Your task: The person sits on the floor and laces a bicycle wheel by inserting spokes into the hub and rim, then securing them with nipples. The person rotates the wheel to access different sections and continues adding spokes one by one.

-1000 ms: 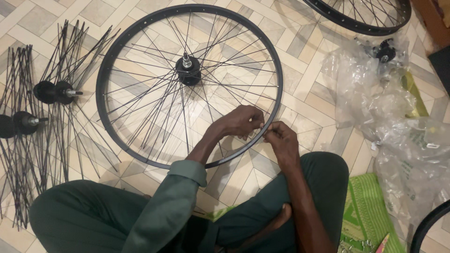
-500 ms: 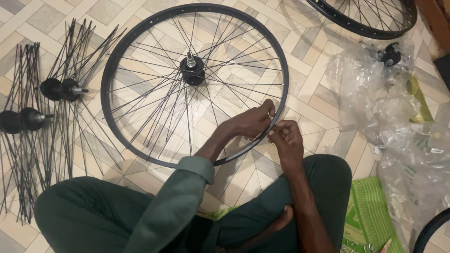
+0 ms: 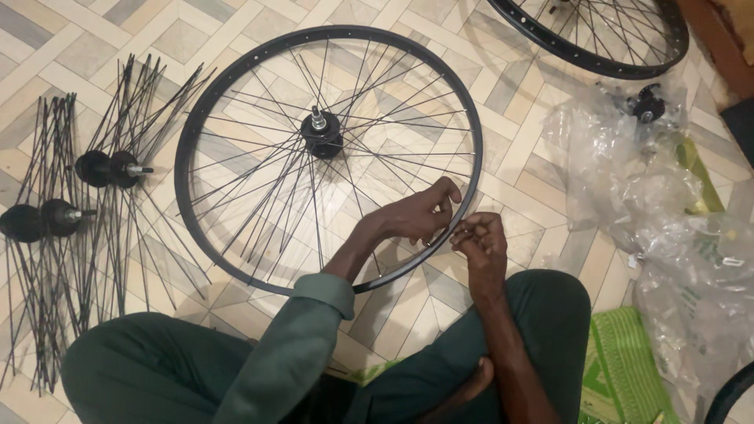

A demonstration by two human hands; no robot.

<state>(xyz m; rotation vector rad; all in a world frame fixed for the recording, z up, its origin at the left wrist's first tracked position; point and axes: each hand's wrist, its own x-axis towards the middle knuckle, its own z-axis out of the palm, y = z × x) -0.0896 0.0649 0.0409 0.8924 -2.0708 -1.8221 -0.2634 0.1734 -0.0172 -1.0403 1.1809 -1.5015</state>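
A black bicycle wheel rim (image 3: 206,126) lies flat on the tiled floor, its thin spokes running in to a black hub (image 3: 322,133). My left hand (image 3: 416,216) rests inside the rim at its near right side, fingers curled around a spoke close to the rim. My right hand (image 3: 481,243) sits just outside the rim next to it, fingertips pinched together on something too small to make out. I sit cross-legged in green trousers (image 3: 165,369) in front of the wheel.
Two spoked hubs (image 3: 102,169) (image 3: 35,222) without rims lie at the left, spokes fanned out. A second wheel (image 3: 597,35) lies at the top right. Crumpled clear plastic bags (image 3: 667,204) and a green mat (image 3: 624,369) lie at the right.
Both hands have stayed at the rim's near right side; the left fingers have shifted slightly along the rim. The view has drifted a little.
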